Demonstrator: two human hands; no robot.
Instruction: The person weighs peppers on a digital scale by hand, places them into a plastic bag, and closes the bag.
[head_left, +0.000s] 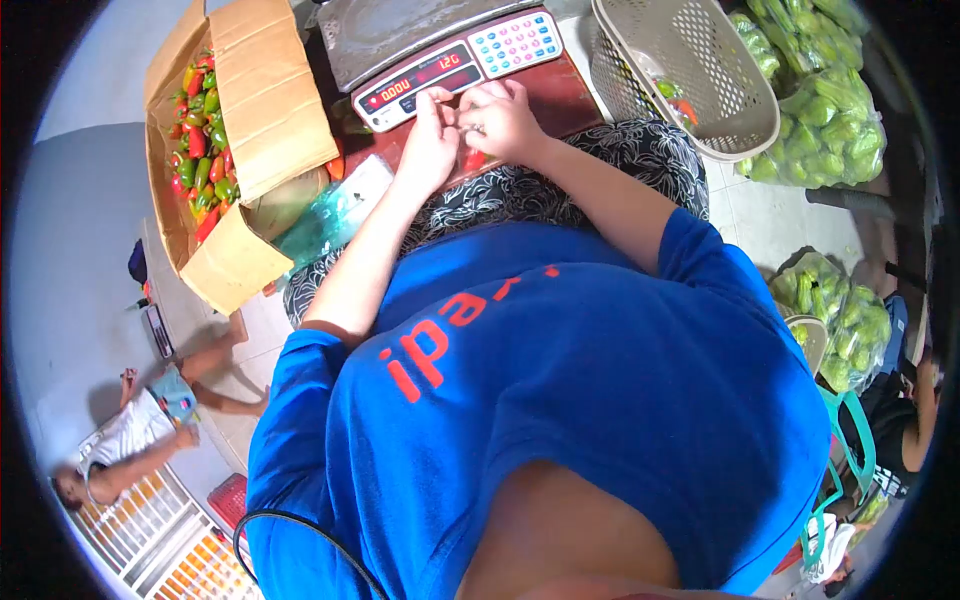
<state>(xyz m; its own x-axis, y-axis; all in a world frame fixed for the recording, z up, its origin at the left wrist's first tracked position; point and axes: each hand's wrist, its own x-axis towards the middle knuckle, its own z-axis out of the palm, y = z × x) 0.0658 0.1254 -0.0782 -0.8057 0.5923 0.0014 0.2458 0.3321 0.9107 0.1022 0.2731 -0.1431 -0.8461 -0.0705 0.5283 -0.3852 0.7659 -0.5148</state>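
Note:
My left hand (430, 145) and my right hand (499, 122) are close together over my lap, just in front of the digital scale (425, 82). The fingers of both are bent and pinched at the thin top of a clear plastic bag (468, 162), whose outline is hard to make out. Something red shows through it below my fingers. The scale's display is lit in red, and its metal plate (400, 30) lies behind. An open cardboard box (275, 100) of red and green peppers (205, 140) stands to the left.
Green plastic packaging (325, 225) lies between the box and my left forearm. A grey perforated basket (700, 75) with a few peppers is at the right, beside bags of green vegetables (825, 130). Other people (130, 435) are at lower left and far right.

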